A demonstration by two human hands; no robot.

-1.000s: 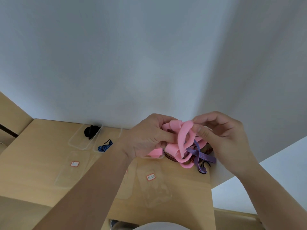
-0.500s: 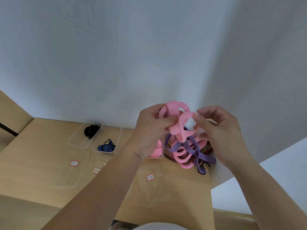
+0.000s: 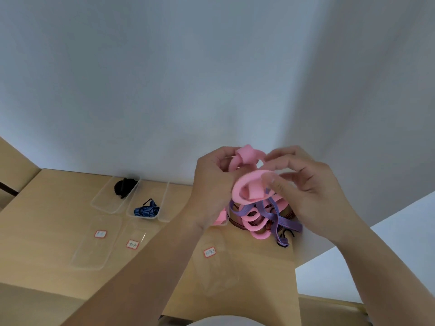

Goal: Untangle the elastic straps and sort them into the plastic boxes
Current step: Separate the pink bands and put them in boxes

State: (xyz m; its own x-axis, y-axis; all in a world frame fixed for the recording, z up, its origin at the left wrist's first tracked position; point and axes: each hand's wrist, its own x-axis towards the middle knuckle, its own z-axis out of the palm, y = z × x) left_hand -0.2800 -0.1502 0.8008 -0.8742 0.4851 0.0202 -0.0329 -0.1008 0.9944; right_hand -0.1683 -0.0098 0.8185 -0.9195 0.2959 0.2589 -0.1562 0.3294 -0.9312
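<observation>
A wide pink elastic strap (image 3: pixel 247 184) is lifted above the table, looped and knotted. My left hand (image 3: pixel 211 187) grips it from the left, and my right hand (image 3: pixel 303 187) pinches its loop from the right. Below hangs a tangle with a purple strap (image 3: pixel 275 214), more pink loops (image 3: pixel 255 223) and a dark red strap (image 3: pixel 288 215). One clear plastic box (image 3: pixel 106 198) holds a black strap (image 3: pixel 124 185). The box beside it (image 3: pixel 162 208) holds a blue striped strap (image 3: pixel 146 211). A pink piece (image 3: pixel 220 217) shows in a box behind my left wrist.
Clear lids with red-edged labels lie on the wooden table (image 3: pixel 47 220): one at the left (image 3: pixel 94 245), one label in the middle (image 3: pixel 132 244), one lid nearer me (image 3: pixel 216 269). A white wall rises right behind the boxes. The table's right edge (image 3: pixel 295 278) is close to the tangle.
Both hands have lifted the pink strap higher off the table and pulled its loops apart, so the purple and pink tangle now hangs below.
</observation>
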